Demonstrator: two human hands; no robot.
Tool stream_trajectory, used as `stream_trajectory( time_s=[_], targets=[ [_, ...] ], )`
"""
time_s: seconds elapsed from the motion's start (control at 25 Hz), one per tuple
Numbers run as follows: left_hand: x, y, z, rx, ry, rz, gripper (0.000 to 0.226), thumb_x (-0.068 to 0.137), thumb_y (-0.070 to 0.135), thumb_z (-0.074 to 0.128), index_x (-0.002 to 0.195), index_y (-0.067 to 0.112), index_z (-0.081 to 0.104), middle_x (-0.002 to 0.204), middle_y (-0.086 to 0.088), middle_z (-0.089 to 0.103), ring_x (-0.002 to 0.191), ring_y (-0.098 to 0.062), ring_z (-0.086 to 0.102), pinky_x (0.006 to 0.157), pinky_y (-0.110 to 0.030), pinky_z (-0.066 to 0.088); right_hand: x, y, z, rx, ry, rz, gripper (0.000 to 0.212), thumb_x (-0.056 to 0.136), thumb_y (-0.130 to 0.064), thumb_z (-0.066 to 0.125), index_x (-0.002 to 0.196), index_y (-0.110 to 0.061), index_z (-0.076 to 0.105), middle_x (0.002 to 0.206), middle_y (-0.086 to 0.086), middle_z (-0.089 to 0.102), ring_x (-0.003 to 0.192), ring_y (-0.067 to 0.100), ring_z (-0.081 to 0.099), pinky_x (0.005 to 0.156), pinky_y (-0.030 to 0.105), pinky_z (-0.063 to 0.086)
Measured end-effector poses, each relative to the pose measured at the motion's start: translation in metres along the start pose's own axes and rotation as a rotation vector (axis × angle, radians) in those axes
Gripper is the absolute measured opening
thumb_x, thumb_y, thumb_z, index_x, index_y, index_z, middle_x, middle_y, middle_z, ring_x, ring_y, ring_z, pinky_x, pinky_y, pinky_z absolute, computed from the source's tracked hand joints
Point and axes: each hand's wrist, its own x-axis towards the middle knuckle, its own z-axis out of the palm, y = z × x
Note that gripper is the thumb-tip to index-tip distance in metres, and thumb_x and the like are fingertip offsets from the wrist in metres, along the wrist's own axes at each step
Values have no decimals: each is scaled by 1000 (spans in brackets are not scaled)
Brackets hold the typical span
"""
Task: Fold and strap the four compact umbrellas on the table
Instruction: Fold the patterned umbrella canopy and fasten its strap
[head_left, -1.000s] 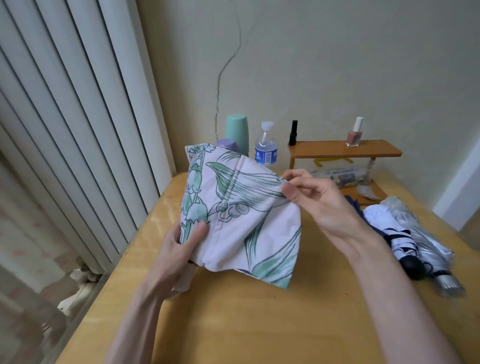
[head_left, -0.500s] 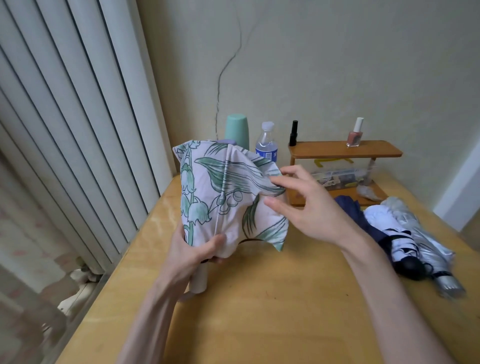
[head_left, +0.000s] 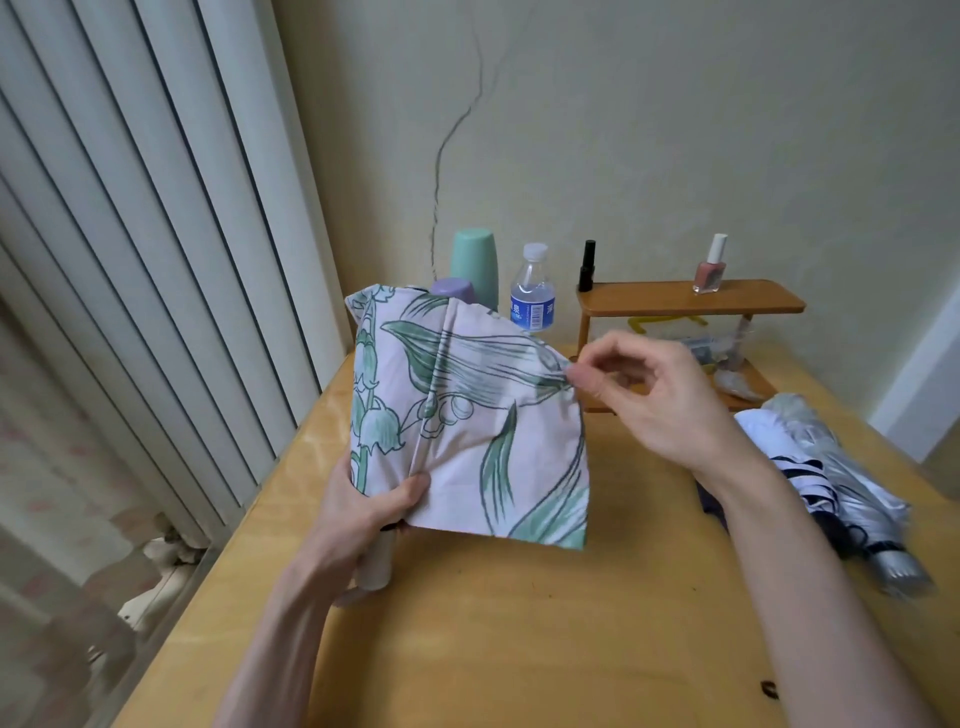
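A pale pink umbrella with green leaf print (head_left: 467, 415) is held upright above the wooden table (head_left: 519, 623). My left hand (head_left: 363, 514) grips its lower part, thumb pressed on the fabric, with the cream handle poking out below the fist. My right hand (head_left: 649, 395) pinches a fold of the canopy at its right edge and pulls it taut. To the right, behind my right forearm, lie a silver umbrella (head_left: 852, 483), a white and dark one (head_left: 769, 441) and a navy one (head_left: 714, 506), bunched together and partly hidden.
Against the back wall stand a mint green cup (head_left: 474, 265), a purple cup (head_left: 453, 287), a water bottle (head_left: 532, 291) and a small wooden shelf (head_left: 691, 304) with a black bottle and a nail polish. Vertical blinds (head_left: 130, 260) run along the table's left edge.
My right hand went from open beside the canopy to pinching a fold at its right edge and drawing it out. The fabric is spread wider than half a second ago. My left hand keeps its hold.
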Motion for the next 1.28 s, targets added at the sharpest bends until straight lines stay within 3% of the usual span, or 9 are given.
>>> stream_trajectory(
  time_s=[0.2, 0.36, 0.48, 0.64, 0.8, 0.96, 1.12, 1.2, 1.28],
  targets=[
    [-1, 4, -3, -45, -22, -3, 70, 55, 37, 91, 111, 4, 64, 83, -7, 75, 58, -19, 67, 47, -30, 52, -1, -3, 5, 330, 127, 204, 24, 100, -32, 66, 77, -25, 71, 79, -10, 63, 79, 3, 55, 81, 30, 38],
    [-3, 5, 1, -123, -32, -27, 60, 59, 29, 93, 105, 4, 63, 74, -8, 70, 51, -19, 62, 45, -29, 53, 0, 2, 2, 466, 168, 196, 22, 102, -43, 62, 89, -26, 69, 93, 5, 66, 91, 24, 54, 90, 43, 41],
    [-3, 3, -7, -185, 16, -46, 52, 62, 16, 96, 103, 7, 65, 74, -9, 69, 54, -22, 63, 47, -31, 57, -3, -2, -6, 364, 150, 133, 24, 103, -47, 58, 106, -28, 71, 106, 1, 70, 103, 32, 62, 99, 48, 47],
    [-2, 2, -12, -110, -21, -48, 78, 48, 35, 98, 113, 6, 67, 89, -14, 76, 69, -31, 72, 56, -38, 62, 0, -17, 11, 301, 7, 80, 36, 96, -37, 69, 132, -30, 66, 121, 1, 64, 108, 11, 69, 87, 23, 53],
    [-1, 0, -10, -42, -62, -46, 89, 48, 41, 101, 120, 3, 67, 101, -15, 79, 83, -31, 75, 66, -38, 61, 7, -4, 23, -17, -17, 2, 22, 97, -41, 72, 113, -26, 75, 106, -7, 72, 103, 16, 67, 85, 37, 52],
    [-3, 2, -8, -52, -59, -55, 84, 45, 39, 100, 118, 11, 67, 98, -10, 80, 79, -25, 75, 61, -33, 60, 1, 3, 5, -44, -137, 242, 28, 84, -46, 83, 100, -24, 79, 100, -6, 81, 98, 18, 76, 95, 50, 59],
    [-2, 2, -6, -86, -26, -43, 75, 49, 36, 96, 112, 10, 65, 86, -7, 77, 68, -21, 70, 52, -31, 56, -3, 8, -13, 176, 89, 257, 25, 82, -8, 87, 95, -15, 68, 92, 4, 76, 93, 25, 76, 82, 27, 63],
    [-1, -1, -1, -112, 21, -18, 69, 53, 37, 96, 108, 9, 67, 81, -6, 74, 65, -21, 67, 54, -31, 56, -5, 6, -7, 370, 123, 302, 32, 87, -16, 83, 113, -19, 64, 102, 3, 71, 93, 15, 73, 75, 22, 60],
    [-1, -2, 3, -133, 72, -9, 63, 56, 35, 96, 106, 10, 67, 77, -3, 72, 62, -19, 65, 54, -30, 55, -4, 3, 12, 314, 39, 379, 32, 88, -35, 80, 115, -25, 66, 105, -9, 74, 88, -6, 72, 71, 11, 55]
  ],
)
